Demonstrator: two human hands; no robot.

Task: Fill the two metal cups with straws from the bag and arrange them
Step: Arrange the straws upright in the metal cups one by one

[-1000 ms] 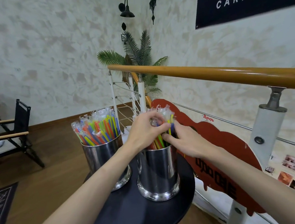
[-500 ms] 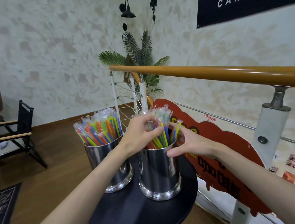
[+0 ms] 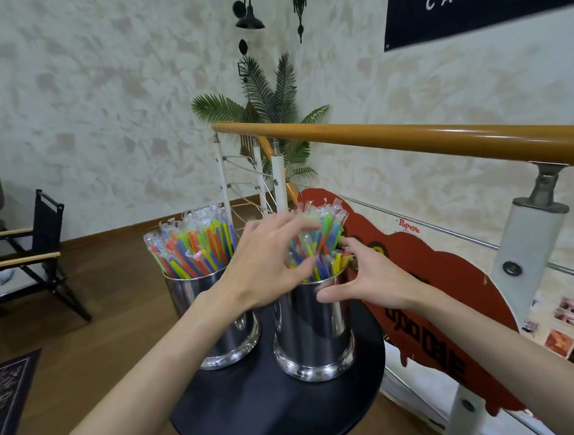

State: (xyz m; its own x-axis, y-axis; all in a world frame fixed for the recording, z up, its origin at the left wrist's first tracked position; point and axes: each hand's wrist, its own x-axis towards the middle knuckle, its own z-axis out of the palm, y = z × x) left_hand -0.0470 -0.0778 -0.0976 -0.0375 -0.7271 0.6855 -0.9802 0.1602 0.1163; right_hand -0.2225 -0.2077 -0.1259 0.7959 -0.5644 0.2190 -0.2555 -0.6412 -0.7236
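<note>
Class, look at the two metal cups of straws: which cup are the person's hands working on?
The right cup, nearer the railing. Both hands are at its straws; the left cup stands untouched beside it.

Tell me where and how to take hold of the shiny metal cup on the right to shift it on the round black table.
Take the shiny metal cup round its straight mid wall, from the near right side. Its flared base sits flat on the round black table, the wrapped coloured straws crowd the top, and the other metal cup stands close on its left, so a top or left grip looks awkward.
</note>
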